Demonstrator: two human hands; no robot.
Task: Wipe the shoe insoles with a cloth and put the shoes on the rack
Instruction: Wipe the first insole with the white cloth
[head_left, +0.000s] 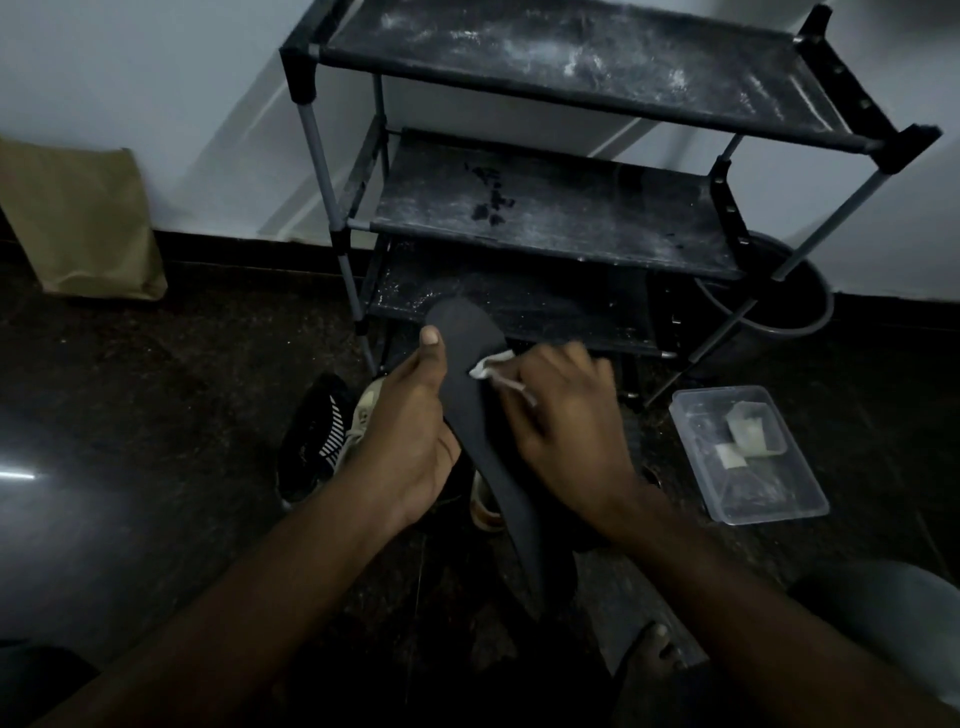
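Centre frame, the left hand (410, 431) grips the long flat dark grey insole (467, 338), thumb up its edge. The right hand (561, 415) pinches a small white cloth (491, 365) against it, below the black three-shelf rack (545, 218).

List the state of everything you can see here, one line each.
Insole, held up, being wiped.
Cloth, pressed on the insole.
Left hand, gripping the insole.
Right hand, pinching the cloth.
Shoes, on the floor, not racked.
Rack, upright, shelves dusty.
Plastic box, open, folded white pieces inside.
Bucket, upright behind the rack.
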